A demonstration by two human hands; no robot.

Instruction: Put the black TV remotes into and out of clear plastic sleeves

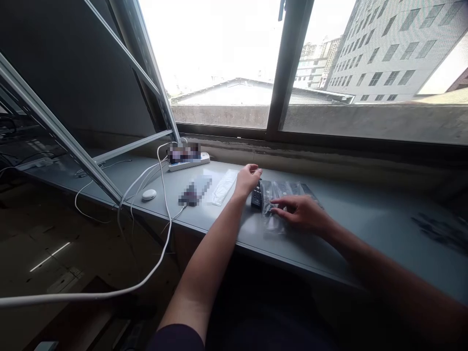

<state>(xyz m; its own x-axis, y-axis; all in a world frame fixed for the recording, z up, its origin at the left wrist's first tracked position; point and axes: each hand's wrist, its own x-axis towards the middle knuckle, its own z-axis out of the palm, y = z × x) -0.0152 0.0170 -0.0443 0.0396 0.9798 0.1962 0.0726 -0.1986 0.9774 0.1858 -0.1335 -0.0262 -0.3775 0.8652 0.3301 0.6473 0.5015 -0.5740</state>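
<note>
From where I stand, the person's two hands work close together over the grey table [365, 209], below the window, and the black remote [256, 199] is the thing between them. It lies flat with its keys up, its long axis running from the near edge of the table toward the window. The clear plastic bag [274, 225] is just to its right — the two look as if they touch, though I can't say whether the film overlaps the remote's side.

The left hand [249, 179] is the nearer to the remote: it is bent over the far end, so the remote's length stretches from those fingers back toward the person's body. Its fingers curl inward, and I cannot tell whether they pinch anything or only hover there.

The right hand [298, 212] comes in from the other side, over the bag. Its thumb and forefinger point left, toward the remote, with a small gap showing between their tips; the remote lies just past them, set crosswise to the way they point. A dark object shows at the bag's far right — inside or under the film, I can't tell.

To the left of the left hand, a second clear sleeve [220, 193] lies flat on the table.
</note>
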